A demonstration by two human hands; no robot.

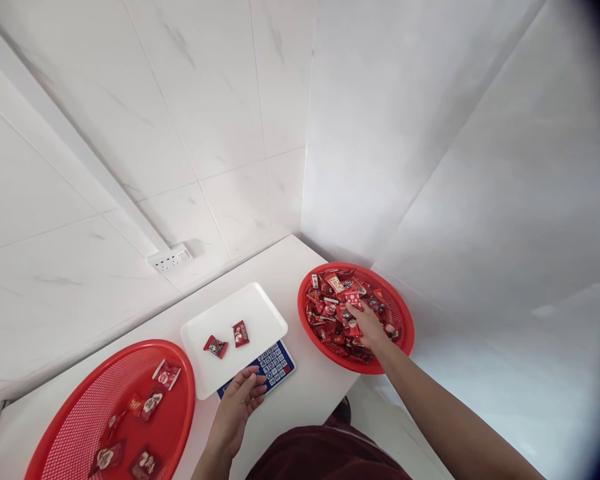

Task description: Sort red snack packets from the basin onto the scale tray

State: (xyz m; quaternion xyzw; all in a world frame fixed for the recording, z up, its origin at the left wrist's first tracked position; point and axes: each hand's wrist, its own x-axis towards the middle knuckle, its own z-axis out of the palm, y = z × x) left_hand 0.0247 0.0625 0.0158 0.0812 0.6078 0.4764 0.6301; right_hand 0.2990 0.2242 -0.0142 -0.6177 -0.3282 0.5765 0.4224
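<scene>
My right hand [369, 323] reaches into the round red basket [307, 325] on the right, which is heaped with small red candy packets [336, 283]. Its fingers close on a red packet with white dots [353, 299]; part of the grip is hidden. My left hand [239, 405] hovers by the keypad of a blue-and-white scale [274, 364], fingers loosely bent and apart, holding nothing. On the scale lies a white tray [265, 303]. Two wrapped candies, one red and black [215, 347] and one dark red [241, 333], lie on the tray.
A second red basket [75, 407] stands at the left with several packets [153, 404] inside. Everything rests on a white table [300, 267] against a tiled wall. A power socket [170, 259] is mounted low on that wall. At the right is a pale wall or panel.
</scene>
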